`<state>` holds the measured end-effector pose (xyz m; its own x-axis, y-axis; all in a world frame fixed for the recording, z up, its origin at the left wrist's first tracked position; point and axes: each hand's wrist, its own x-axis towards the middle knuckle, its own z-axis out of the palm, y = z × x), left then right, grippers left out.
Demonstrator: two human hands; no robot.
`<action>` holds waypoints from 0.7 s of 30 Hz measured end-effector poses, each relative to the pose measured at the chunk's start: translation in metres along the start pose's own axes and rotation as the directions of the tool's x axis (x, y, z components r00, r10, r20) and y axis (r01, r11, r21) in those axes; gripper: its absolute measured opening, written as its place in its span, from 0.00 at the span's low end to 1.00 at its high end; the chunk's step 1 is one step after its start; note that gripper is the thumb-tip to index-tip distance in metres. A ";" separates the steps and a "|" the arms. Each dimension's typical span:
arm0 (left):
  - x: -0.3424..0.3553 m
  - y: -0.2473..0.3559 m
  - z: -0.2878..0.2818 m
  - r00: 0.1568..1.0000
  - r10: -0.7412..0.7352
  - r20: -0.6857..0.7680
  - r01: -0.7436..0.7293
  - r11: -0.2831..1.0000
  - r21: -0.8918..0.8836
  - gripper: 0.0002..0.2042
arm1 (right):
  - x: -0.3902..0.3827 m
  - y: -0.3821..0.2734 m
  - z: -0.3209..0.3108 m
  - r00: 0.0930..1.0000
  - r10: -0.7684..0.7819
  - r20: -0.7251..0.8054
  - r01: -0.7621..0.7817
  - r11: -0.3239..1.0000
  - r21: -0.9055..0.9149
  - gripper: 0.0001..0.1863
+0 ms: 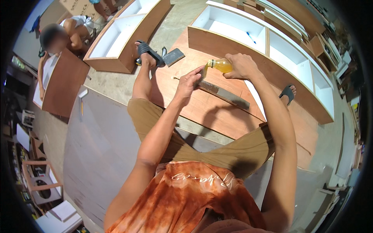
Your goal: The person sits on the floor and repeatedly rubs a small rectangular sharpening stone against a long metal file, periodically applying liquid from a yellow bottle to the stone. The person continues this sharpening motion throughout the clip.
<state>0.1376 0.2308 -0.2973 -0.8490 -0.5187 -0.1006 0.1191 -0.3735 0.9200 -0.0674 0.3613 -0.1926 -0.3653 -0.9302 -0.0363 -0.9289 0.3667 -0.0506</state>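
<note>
My right hand [241,68] grips a small clear bottle of yellow liquid [220,66], held sideways with its narrow top pointing left. That top meets or nearly meets a small flat piece [203,72] in my left hand [188,81]; its material is hard to make out. Beneath my hands a long dark flat bar [227,97] lies on a plywood panel [182,112]. A dark grey rectangular piece [175,57] lies beside my sandalled left foot [149,56].
Long wooden cabinet boxes with white interiors [252,58] stand ahead and right, a blue pen [250,37] in one. Another box [112,46] stands upper left. A co-worker [74,31] bends over a third box [58,91]. A grey board [99,147] fills the lower left, with a pencil [82,106].
</note>
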 end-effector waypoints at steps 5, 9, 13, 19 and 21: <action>0.026 0.019 -0.030 0.967 0.017 0.255 -0.118 0.915 0.386 0.20 | 0.000 0.032 0.048 0.958 0.270 -0.096 -0.211 0.891 0.403 0.35; 0.040 0.012 -0.069 0.956 0.032 0.291 0.025 0.982 -0.188 0.27 | 0.030 0.067 0.136 0.823 0.493 -0.283 -0.119 0.637 0.762 0.41; 0.056 -0.012 -0.081 0.964 0.056 0.260 0.107 0.814 -0.571 0.28 | 0.059 0.110 0.219 0.667 0.690 -0.280 -0.180 0.515 0.838 0.43; 0.066 -0.061 -0.117 0.990 -0.085 0.112 0.140 0.600 -0.788 0.27 | 0.095 0.142 0.290 0.516 0.855 -0.053 -0.319 0.249 0.914 0.39; 0.071 -0.075 -0.126 0.989 -0.105 0.106 0.147 0.591 -0.793 0.27 | 0.100 0.149 0.307 0.490 0.870 -0.043 -0.374 0.255 0.891 0.40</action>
<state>0.1333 0.1257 -0.4211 -0.9064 -0.3926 -0.1562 0.3535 -0.9071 0.2285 -0.2235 0.3277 -0.5097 -0.9903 -0.1375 -0.0187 -0.0464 0.4554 -0.8891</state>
